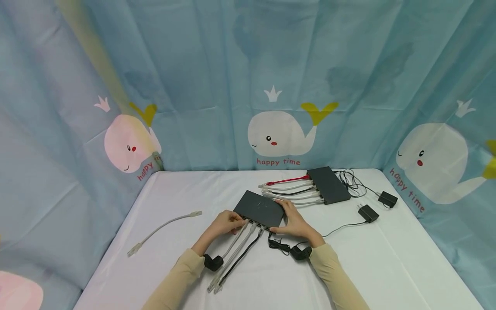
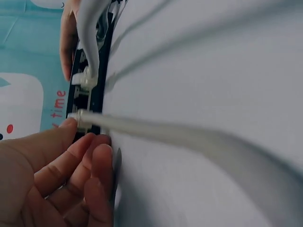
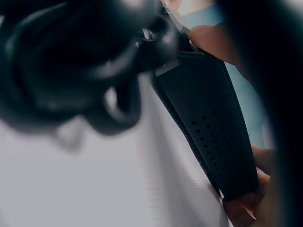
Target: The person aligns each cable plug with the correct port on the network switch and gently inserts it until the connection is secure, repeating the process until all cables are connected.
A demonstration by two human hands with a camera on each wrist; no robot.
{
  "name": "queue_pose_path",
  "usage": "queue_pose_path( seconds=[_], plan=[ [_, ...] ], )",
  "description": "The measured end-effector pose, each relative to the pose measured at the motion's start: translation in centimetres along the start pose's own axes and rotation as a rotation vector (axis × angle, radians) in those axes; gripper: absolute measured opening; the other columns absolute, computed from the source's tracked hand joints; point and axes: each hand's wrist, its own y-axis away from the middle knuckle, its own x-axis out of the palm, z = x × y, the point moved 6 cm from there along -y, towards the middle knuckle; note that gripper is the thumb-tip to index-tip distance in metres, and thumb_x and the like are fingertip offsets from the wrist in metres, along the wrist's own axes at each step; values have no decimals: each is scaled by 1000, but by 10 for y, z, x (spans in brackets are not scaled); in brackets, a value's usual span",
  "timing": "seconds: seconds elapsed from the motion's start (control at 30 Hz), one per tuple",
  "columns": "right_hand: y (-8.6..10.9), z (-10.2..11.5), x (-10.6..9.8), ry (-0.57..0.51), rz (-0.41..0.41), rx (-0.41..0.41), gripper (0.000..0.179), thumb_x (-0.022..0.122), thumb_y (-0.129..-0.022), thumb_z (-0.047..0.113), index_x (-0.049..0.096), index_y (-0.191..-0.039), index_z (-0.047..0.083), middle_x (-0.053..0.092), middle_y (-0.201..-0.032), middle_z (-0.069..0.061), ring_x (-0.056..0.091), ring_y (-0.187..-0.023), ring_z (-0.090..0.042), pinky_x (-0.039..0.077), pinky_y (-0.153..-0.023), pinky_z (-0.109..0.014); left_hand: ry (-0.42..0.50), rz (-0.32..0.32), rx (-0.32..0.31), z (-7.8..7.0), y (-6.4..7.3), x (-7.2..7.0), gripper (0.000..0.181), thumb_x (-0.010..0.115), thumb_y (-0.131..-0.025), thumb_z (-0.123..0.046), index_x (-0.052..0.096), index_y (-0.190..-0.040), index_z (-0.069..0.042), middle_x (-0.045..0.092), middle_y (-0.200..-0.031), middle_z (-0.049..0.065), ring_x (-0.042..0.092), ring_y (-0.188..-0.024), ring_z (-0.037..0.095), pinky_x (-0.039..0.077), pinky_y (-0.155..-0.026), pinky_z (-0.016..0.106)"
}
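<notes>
A black network switch (image 1: 260, 207) lies at the middle of the table, its port side toward me. Two grey network cables (image 1: 238, 255) and a black network cable (image 1: 242, 260) run from its ports toward the front. My left hand (image 1: 227, 222) is at the left end of the port row and pinches the plug (image 2: 81, 118) of the leftmost grey cable, thumb on top, other fingers curled below. With thumb at the front corner and fingers at the back, my right hand (image 1: 293, 221) grips the switch's right end. Its vented side (image 3: 208, 127) shows in the right wrist view.
A second black switch (image 1: 328, 185) with red, grey and black cables stands at the back right. Two black power adapters (image 1: 368, 213) lie right, one with a thin cord. A loose grey cable (image 1: 164, 226) lies left. A bundled black cord (image 1: 279, 245) sits near the right wrist.
</notes>
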Motion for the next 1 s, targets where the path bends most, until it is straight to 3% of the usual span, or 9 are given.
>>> queue_pose_path(
  seconds=[0.23,0.6,0.73,1.0],
  plan=[
    [1,1,0,-15,-4,-3,101,77,-67,53,29,-145,10,36,-132,-13,42,-120,-32,37,-95,-54,-138,-64,87,2,11,-12,16,63,-89,-19,69,-96,-7,65,-77,0,55,-60,10,44,-51,23],
    [2,0,0,-14,-26,-21,99,77,-67,52,31,-144,11,37,-128,-12,43,-117,-29,38,-94,-54,-233,-261,26,10,29,-50,10,67,-85,-13,71,-92,-7,62,-83,1,50,-67,10,41,-57,25],
    [3,-1,0,-15,-32,-17,100,77,-66,52,31,-144,11,37,-128,-11,43,-117,-29,38,-94,-54,-248,-298,26,19,35,-62,10,67,-85,-13,71,-92,-7,62,-87,3,51,-74,15,42,-63,28],
    [2,-2,1,-22,-15,-2,101,76,-67,54,28,-146,13,37,-130,-11,42,-120,-29,37,-96,-54,-286,-324,94,29,44,-82,19,66,-85,-10,68,-102,-2,64,-98,12,56,-93,32,45,-80,45]
  ],
)
